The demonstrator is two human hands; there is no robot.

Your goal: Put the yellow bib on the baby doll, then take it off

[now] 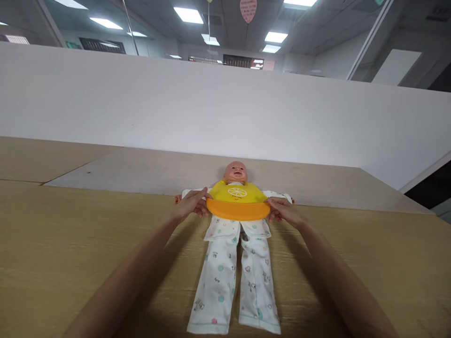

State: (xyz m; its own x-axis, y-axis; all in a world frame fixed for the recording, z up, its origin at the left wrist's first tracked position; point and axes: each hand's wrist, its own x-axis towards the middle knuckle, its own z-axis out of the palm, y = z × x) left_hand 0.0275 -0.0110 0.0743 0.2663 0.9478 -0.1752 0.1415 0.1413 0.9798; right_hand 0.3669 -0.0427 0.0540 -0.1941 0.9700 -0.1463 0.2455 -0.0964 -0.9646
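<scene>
Yellow bib point(225, 192) is on the baby doll point(235, 171), flat over the chest, orange catch pocket point(238, 212) across the belly. Doll is on its back on the tabletop point(88, 234), head away from the person, arms out sideways. Both hands are at the pocket: left hand point(192, 204) at one corner, right hand point(284, 211) at the other, fingers part-curled, tips touching the edge. Can't tell if they pinch it or just press. Main risk, I'd say: uneven pull. If one side tugs harder, the bib likely skews and the lemon-slice print point(237, 192) goes off-centre. Second: too much pull toward the person loads the neck; fastening is hidden, so if it's loose it could pop, if tight the whole doll could slide. Pocket looks smooth and flexible, so a light fingertip hold could slip and let it fold flat or spring back. Also watch the printed top point(221, 228): its hem sits just below the pocket, so it could get bunched or caught underneath. Left hand partly covers a sleeve point(186, 193); a careless drag there could shift the doll's arm.
</scene>
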